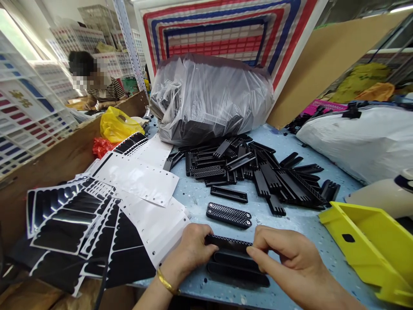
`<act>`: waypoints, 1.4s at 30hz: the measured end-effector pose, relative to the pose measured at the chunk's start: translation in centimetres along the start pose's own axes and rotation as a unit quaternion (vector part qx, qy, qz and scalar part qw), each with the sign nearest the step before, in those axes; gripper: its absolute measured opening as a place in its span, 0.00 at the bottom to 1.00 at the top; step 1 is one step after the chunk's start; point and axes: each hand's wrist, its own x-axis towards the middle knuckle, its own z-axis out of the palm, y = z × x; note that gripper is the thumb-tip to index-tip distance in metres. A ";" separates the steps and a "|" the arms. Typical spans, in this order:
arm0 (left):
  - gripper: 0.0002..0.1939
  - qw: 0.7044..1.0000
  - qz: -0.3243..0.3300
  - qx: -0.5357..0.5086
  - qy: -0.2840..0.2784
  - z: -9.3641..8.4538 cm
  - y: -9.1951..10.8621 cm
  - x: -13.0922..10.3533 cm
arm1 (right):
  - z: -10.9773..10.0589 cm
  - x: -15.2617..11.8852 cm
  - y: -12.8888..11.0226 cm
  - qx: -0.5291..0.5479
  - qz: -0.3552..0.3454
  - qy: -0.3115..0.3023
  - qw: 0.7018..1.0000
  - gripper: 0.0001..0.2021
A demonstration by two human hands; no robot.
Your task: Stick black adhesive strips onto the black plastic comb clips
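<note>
My left hand (193, 243), with a gold bracelet at the wrist, pinches the left end of a black textured strip (230, 243). At its other end, the thumb and forefinger of my right hand (287, 254) are closed on the same strip. It is held tilted, textured edge up, just above the table. Smooth, rounded black pieces (237, 274) lie right below it. Beyond my hands rests a pair of black crosshatched pieces (229, 214) with small screws at the ends. Farther back is a slotted black piece (229, 194), before a heap of similar pieces (267, 172).
Sheets of black stickers (67, 228) and white backing paper (138, 176) spread over the left side. A filled plastic bag (213, 99) stands behind the heap. To the right are a yellow bin (371, 245) and a white sack (358, 137). A person (105, 88) sits far left.
</note>
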 end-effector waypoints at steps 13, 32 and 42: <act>0.18 0.976 -0.020 -0.205 0.066 -1.7 -0.2 -1.1 | -2.2 -2.4 5.6 0.169 0.169 0.004 0.971 0.23; 0.25 0.883 -0.116 -0.444 0.096 -0.9 2.1 -1.7 | -2.0 -3.7 5.0 0.254 0.171 0.017 0.952 0.22; 0.20 0.871 -0.088 -0.469 0.115 -0.4 2.9 -2.3 | -1.1 -2.6 6.6 0.184 0.174 -0.013 0.967 0.20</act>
